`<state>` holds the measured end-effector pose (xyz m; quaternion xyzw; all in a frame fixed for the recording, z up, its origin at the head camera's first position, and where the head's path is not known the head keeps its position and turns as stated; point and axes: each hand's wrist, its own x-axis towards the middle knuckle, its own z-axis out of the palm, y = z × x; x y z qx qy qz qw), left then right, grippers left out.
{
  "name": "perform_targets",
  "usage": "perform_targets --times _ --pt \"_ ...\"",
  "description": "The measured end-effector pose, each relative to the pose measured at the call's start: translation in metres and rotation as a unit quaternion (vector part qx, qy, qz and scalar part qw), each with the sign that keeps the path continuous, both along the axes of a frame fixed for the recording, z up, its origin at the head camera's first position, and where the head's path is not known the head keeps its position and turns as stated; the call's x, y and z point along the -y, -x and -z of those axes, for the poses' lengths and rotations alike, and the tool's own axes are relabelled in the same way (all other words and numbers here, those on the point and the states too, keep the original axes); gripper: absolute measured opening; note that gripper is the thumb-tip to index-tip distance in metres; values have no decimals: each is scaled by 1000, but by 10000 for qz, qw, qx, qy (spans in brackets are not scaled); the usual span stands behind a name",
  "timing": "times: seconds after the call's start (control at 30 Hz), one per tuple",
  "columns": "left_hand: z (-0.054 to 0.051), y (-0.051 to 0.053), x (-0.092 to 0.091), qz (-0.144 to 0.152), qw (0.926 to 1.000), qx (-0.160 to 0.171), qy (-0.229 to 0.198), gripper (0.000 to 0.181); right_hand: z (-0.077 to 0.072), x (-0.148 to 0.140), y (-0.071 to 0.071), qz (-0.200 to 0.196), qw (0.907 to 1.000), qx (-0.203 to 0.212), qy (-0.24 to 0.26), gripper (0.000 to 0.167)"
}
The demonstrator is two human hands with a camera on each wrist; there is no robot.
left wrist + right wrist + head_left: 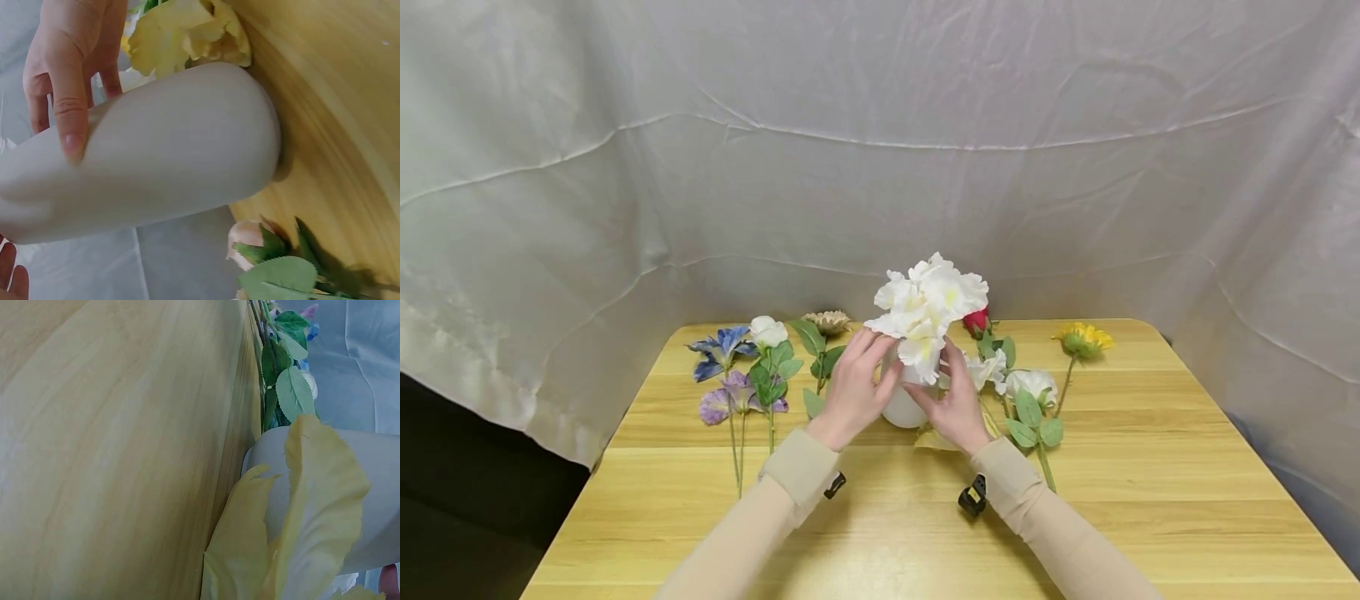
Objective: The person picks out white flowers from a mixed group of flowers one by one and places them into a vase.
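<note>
A tall white vase [181,144] stands on the wooden table with ruffled white flowers [928,304] rising from its mouth. My left hand [859,387] is at the left of its upper part, fingers close under the petals; in the left wrist view only its fingertips [12,275] show beside the vase. The right hand [953,408] grips the vase from the other side, its thumb [70,119] across the front and its other fingers partly behind. Petals cover part of both hands. Yellow petals [325,500] lie close by the vase's base.
Left on the table lie blue [722,352], purple [737,396] and white flowers [767,332], plus a beige bloom [829,322]. Rightward are a red rose [976,322], a white rose [1032,385] and a yellow sunflower [1084,340]. A grey curtain [880,192] hangs behind the table.
</note>
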<state>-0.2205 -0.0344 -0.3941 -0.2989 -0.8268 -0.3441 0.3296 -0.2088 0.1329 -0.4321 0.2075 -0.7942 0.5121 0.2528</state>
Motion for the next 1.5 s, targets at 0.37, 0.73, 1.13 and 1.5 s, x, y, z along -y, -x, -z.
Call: perform_targets --times 0.37,0.73,1.13,1.5 --pt "17 -8 28 -31 9998 81 -167 27 24 -8 16 25 9984 566 68 92" --pt "30 -16 71 -489 9937 1002 108 30 23 -8 16 70 9968 799 59 92" --pt "27 -15 129 -1276 9665 2201 335 32 24 -9 15 55 9971 755 77 91" --pt "7 -9 160 -1749 9282 3247 494 27 23 -8 14 68 9959 902 46 92"
